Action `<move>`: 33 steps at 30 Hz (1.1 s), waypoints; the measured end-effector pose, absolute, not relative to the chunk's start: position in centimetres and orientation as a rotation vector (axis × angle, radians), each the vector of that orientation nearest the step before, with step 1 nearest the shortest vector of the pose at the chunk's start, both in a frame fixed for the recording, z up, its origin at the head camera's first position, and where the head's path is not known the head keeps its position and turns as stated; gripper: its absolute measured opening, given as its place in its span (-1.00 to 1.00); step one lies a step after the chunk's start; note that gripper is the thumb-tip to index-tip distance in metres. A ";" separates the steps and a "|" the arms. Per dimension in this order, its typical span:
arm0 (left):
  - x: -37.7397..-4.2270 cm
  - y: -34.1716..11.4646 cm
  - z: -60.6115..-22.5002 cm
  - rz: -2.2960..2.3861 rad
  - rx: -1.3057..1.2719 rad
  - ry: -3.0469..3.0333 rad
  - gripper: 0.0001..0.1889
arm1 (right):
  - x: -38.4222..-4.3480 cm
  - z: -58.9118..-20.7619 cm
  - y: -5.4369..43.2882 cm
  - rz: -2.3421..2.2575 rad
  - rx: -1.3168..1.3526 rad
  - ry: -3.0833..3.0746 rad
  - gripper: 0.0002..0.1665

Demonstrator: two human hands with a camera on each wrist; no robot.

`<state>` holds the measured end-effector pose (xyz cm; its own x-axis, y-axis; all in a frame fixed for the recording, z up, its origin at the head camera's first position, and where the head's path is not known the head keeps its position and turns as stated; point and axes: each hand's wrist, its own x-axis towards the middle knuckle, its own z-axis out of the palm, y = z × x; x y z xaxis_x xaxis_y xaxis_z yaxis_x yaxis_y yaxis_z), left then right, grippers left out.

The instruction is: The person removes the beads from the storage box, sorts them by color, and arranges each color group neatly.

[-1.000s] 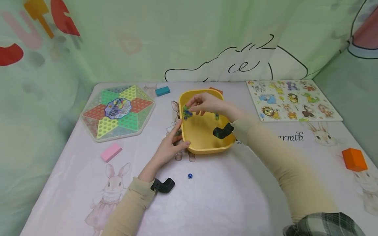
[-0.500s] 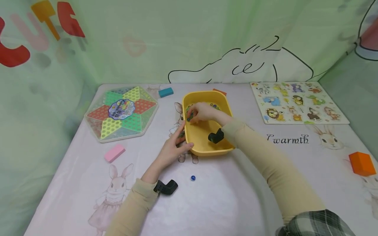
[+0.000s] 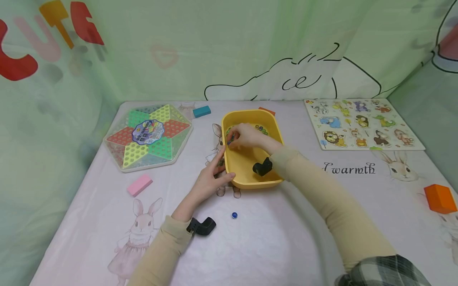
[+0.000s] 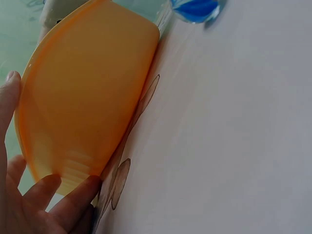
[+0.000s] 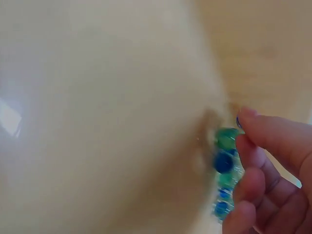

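A yellow plastic basin (image 3: 250,169) stands mid-table, holding several blue and green glass marbles. One cluster of marbles (image 3: 262,129) lies at its far end; others (image 5: 224,178) gather along the side wall, partly hidden by my right hand (image 3: 245,136). That hand reaches inside, thumb and index fingertip together on a marble (image 5: 239,121) of which only a blue sliver shows. With fingers spread, my left hand (image 3: 207,182) rests against the basin's outer left wall, its thumb at the rim. A loose blue marble (image 3: 234,215) sits on the table nearer me.
Left of the basin lies a hexagonal star-pattern game board (image 3: 148,137). A pink block (image 3: 140,185), a teal block (image 3: 202,111) and a red-orange block (image 3: 266,111) lie around. At the right are an animal puzzle board (image 3: 361,125) and an orange block (image 3: 440,198).
My right hand has gone lower into the basin, toward the marbles by the left wall, and its fingers have closed there. The left hand stays at the basin. The head view has shifted slightly.
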<state>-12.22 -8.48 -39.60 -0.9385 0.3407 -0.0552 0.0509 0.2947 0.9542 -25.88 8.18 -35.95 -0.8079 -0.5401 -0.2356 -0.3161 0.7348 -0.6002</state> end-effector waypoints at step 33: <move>-12.9 -8.5 -41.3 1.672 0.351 2.368 -0.17 | -11.4 -32.3 13.3 -1.067 -0.900 2.254 -0.87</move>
